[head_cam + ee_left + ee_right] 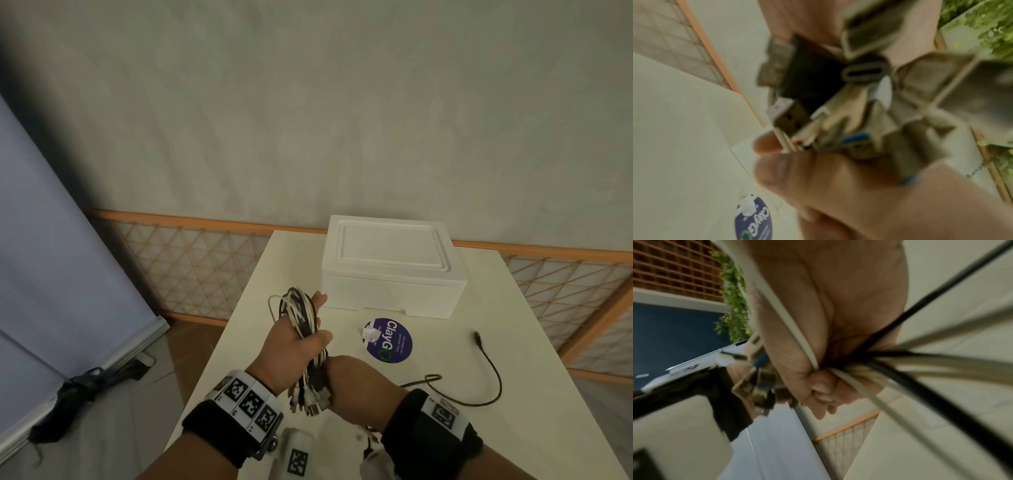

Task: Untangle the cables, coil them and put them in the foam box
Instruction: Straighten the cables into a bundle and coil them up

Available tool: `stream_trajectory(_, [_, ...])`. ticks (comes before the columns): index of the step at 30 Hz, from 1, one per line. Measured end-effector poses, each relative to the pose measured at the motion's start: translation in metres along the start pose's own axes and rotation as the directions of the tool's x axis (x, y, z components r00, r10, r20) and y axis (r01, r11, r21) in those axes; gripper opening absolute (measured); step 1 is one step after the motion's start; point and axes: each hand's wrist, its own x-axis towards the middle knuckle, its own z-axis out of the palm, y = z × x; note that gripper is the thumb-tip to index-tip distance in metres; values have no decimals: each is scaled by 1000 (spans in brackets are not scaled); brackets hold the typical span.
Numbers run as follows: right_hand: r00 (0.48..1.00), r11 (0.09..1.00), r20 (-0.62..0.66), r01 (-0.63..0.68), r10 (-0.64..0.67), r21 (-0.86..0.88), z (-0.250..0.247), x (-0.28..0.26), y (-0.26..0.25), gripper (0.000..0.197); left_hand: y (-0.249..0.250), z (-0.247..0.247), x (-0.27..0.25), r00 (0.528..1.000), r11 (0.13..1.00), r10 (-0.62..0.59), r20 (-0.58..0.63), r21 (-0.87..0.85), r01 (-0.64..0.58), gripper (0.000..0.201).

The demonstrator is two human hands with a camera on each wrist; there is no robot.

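Observation:
A bundle of black and white cables (298,313) stands upright in front of me, above the table. My left hand (308,334) grips its middle, fingers curled round the strands. My right hand (342,377) grips the bundle just below, close to the cluster of plugs (313,401) that hangs from its lower end. The plugs (838,113) fill the left wrist view, blurred. In the right wrist view my right hand's fingers (821,394) curl round the cable strands (900,369). The white foam box (390,274) sits behind on the table, lid on.
One loose black cable (493,373) lies on the white table (531,359) to the right of my hands. A round purple sticker (388,339) lies in front of the box. An orange lattice fence (191,267) runs behind the table. A dark object (78,394) lies on the floor at left.

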Motion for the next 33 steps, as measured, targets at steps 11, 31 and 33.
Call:
stream_trajectory(11, [993,953,33,-95,110,-287,-16,-10,2,29,-20,-8,4,995,846,83,61,523,-102,54])
stream_trajectory(31, [627,632,-355,293,-693,-718,-55,-16,11,17,8,-12,-25,944,968,49,326,219,-126,17])
stream_trajectory(33, [622,644,-358,323,-697,-694,-61,-10,16,18,10,-12,-26,956,982,0,294,179,-55,5])
